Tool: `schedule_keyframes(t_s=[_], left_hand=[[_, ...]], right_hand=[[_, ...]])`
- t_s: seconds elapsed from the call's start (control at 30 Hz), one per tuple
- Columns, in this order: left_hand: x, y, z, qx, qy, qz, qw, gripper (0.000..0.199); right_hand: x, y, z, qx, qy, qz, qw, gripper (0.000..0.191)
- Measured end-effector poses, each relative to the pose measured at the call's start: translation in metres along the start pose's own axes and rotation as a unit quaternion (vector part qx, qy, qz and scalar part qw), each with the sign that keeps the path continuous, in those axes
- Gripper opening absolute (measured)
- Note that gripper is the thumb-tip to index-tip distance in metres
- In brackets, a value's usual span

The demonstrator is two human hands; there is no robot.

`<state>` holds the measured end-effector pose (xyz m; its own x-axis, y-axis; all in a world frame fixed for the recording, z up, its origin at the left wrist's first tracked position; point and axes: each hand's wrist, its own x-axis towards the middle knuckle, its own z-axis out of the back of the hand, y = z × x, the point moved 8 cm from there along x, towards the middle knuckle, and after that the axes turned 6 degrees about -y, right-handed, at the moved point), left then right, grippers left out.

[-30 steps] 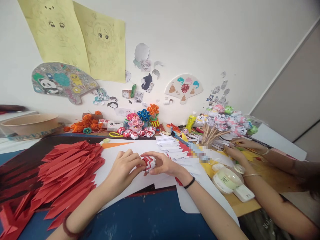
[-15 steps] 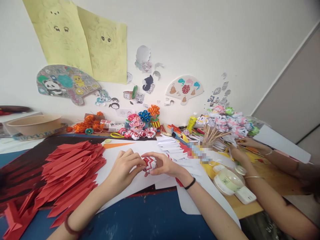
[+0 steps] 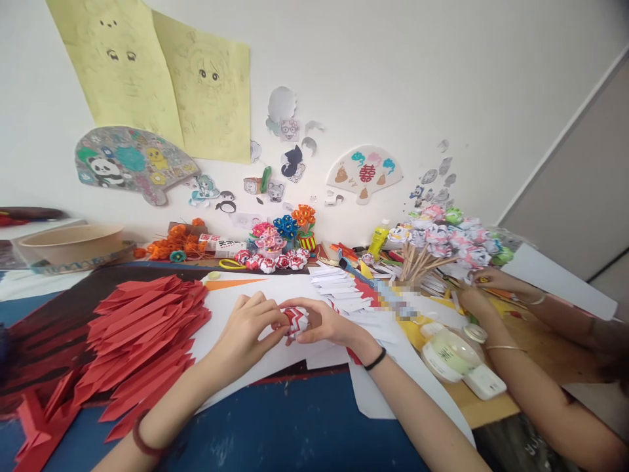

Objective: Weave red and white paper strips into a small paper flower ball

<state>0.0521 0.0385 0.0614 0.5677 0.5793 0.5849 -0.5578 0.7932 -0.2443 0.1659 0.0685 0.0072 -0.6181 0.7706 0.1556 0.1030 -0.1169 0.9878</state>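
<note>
A small red-and-white paper ball (image 3: 297,321) with a zigzag pattern is held between my two hands above the white paper. My right hand (image 3: 322,322) curls round its right side, thumb below and fingers above. At its left side, my left hand (image 3: 253,322) pinches the edge with thumb and fingertips; the exact spot they grip is partly hidden. White folded strips (image 3: 339,288) lie just behind my right hand. To the left of my hands is a big heap of red folded paper strips (image 3: 147,328).
Red-and-white paper flowers (image 3: 268,264) line the table's back. A bouquet of paper flowers on sticks (image 3: 437,242) stands at the right, beside another person's hands (image 3: 479,295). A clear bottle (image 3: 447,354) lies nearer. A beige basin (image 3: 71,242) sits at the far left.
The view has shifted slightly. Both my hands keep their hold on the paper ball, with only a slight shift of the left fingers.
</note>
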Motion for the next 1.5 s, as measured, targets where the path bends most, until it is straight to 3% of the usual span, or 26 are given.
schedule_keyframes(t_s=[0.47,0.77,1.1,1.3,1.5], left_hand=[[0.0,-0.008,0.003,-0.006,-0.023,-0.009,1.0,0.02],[-0.001,0.006,0.018,0.017,-0.107,0.023,0.994,0.016],[-0.003,-0.005,0.012,0.122,-0.099,-0.033,0.987,0.016],[-0.006,-0.013,-0.002,0.276,-0.057,-0.088,0.955,0.017],[-0.006,-0.011,-0.004,0.263,-0.058,-0.058,0.961,0.012]], right_hand=[[0.002,-0.003,-0.001,0.012,0.005,0.001,1.0,0.074],[0.002,0.0,0.007,0.002,-0.041,0.008,0.999,0.073],[0.002,0.0,0.009,-0.023,-0.059,-0.002,0.998,0.071],[0.004,-0.005,0.012,-0.02,-0.082,-0.005,0.996,0.069],[0.005,-0.005,0.013,-0.036,-0.095,0.007,0.995,0.065]])
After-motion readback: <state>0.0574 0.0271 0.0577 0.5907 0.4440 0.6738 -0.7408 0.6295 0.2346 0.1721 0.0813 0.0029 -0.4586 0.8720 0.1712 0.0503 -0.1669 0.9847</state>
